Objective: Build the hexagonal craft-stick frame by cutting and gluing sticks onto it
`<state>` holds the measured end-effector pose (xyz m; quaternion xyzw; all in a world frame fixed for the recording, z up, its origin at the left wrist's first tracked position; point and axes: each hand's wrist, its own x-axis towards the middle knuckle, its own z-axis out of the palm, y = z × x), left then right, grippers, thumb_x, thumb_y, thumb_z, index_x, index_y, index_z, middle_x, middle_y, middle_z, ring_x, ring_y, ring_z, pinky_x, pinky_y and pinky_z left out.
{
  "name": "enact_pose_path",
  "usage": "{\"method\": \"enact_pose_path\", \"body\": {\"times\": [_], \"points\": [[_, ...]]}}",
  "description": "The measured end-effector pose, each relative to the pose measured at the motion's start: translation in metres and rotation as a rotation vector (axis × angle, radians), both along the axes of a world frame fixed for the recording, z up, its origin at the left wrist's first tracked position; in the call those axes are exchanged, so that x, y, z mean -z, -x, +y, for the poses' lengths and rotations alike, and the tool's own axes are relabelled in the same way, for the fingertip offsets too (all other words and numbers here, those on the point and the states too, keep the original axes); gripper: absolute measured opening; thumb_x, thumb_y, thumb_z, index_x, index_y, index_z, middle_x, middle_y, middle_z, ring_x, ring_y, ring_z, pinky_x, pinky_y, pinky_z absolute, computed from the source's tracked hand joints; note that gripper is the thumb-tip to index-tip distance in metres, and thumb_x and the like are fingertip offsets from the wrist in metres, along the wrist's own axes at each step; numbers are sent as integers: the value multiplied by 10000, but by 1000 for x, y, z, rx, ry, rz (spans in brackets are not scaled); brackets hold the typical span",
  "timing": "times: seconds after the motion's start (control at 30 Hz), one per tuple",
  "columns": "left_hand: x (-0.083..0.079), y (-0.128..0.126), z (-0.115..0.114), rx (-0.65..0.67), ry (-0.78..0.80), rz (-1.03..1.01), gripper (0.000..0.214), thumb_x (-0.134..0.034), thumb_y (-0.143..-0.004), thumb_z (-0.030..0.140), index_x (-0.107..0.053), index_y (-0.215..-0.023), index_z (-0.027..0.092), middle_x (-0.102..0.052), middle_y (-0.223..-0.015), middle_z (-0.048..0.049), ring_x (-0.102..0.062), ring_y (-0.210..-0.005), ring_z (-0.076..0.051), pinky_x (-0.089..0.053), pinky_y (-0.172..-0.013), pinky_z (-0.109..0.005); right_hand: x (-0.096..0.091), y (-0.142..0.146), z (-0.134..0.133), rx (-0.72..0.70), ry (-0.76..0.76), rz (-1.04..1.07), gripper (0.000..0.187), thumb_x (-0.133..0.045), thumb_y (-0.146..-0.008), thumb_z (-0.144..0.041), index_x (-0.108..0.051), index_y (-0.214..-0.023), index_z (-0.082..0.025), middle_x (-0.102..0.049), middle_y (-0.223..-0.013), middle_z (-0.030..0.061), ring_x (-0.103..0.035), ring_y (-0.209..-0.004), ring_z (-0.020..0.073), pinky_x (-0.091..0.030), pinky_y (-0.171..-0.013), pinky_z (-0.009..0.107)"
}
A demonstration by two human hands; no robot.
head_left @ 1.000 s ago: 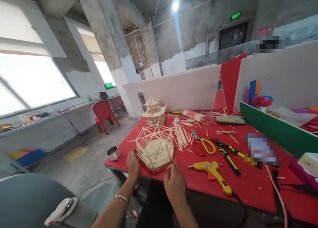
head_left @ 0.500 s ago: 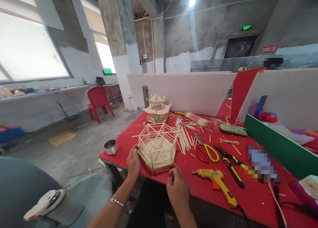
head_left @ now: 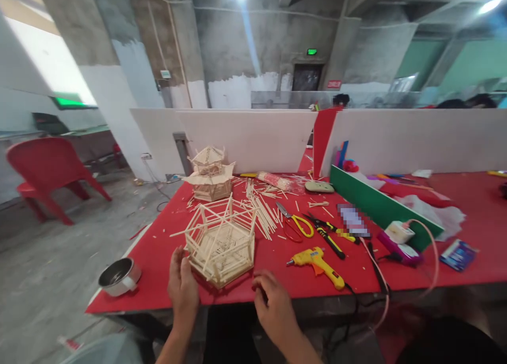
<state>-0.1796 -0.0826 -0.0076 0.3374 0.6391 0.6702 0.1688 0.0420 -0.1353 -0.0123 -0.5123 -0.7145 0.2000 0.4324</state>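
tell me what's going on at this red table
A person has both bare hands by a six-sided frame of thin sticks on the red table. The left hand is at its left side, perhaps touching it; the right hand, loosely curled, is near its front right corner. A tiered stick tower stands behind, and a yellow glue gun lies to the right.

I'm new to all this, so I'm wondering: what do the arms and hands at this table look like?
They are a person's: the left hand and right hand wear no gloves. The visible parts of the forearms show no sleeves, and I see no cables attached or markings on them.
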Motion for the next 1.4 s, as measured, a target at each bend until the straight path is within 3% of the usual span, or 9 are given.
{"method": "enact_pose_path", "body": {"times": [0.33,0.5,0.6,0.7,0.77,0.87,1.03,1.23,1.4], "points": [[-17,-3,-14,22,7,165,543,-455,-923,463,-524,-1371,165,-538,-1402,-136,-479,-1310,-272,-334,-1129,-444,-46,-12,-4,-83,148,-76,318,-489,-868,-122,-641,-1130,-218,-670,-1093,64,-627,-1005,188,-478,-924,306],[-18,-3,-50,-103,-134,413,330,-474,-910,396,-663,-994,139,-653,-1004,-99,-616,-974,-239,-476,-941,-410,-68,-38,-10,-80,192,-144,283,-510,-895,-187,-662,-1130,-223,-691,-1075,44,-638,-995,178,-471,-905,287],[-13,-16,-77,87,-270,503,183,-501,-894,303,-645,-893,190,-645,-787,-39,-623,-722,-188,-524,-746,-336,-74,-50,-14,-59,192,-175,252,-504,-903,-196,-678,-1084,-221,-705,-1019,38,-650,-939,171,-471,-851,272],[-12,-41,-87,393,-317,601,187,-536,-866,204,-666,-997,239,-692,-801,-36,-659,-701,-188,-541,-671,-306,-77,-57,-19,-50,184,-199,228,-497,-913,-194,-693,-1023,-231,-711,-944,21,-656,-873,158,-465,-792,253],[-16,-64,-81,576,-357,719,240,-578,-840,173,-683,-1040,255,-728,-833,-44,-690,-754,-208,-563,-716,-318,-78,-60,-23,-58,169,-203,215,-505,-917,-203,-698,-1004,-239,-713,-920,12,-657,-850,153,-461,-770,242],[-28,-98,-60,721,-352,763,249,-594,-840,184,-698,-1062,233,-749,-949,-72,-706,-861,-223,-573,-777,-314,-77,-71,-29,-54,140,-196,207,-515,-923,-221,-706,-999,-245,-721,-926,12,-664,-852,153,-462,-771,235],[-50,-149,-16,862,-281,734,270,-543,-896,245,-697,-1111,192,-721,-1078,-115,-658,-1043,-239,-530,-919,-361,-77,-102,-33,26,133,-177,227,-490,-929,-229,-711,-980,-245,-720,-909,25,-665,-833,164,-471,-765,250],[-73,-196,35,987,-229,657,288,-461,-955,287,-703,-1065,176,-709,-1079,-112,-651,-1033,-205,-505,-931,-335,-85,-142,-18,48,122,-133,248,-479,-930,-247,-712,-1015,-250,-723,-970,37,-666,-873,184,-488,-809,282],[-72,-214,67,984,-243,638,285,-462,-954,294,-709,-1033,176,-712,-1075,-110,-648,-1037,-207,-495,-946,-353,-94,-166,0,11,163,-114,264,-482,-935,-308,-727,-1022,-263,-727,-983,53,-673,-848,198,-507,-776,289]]}}
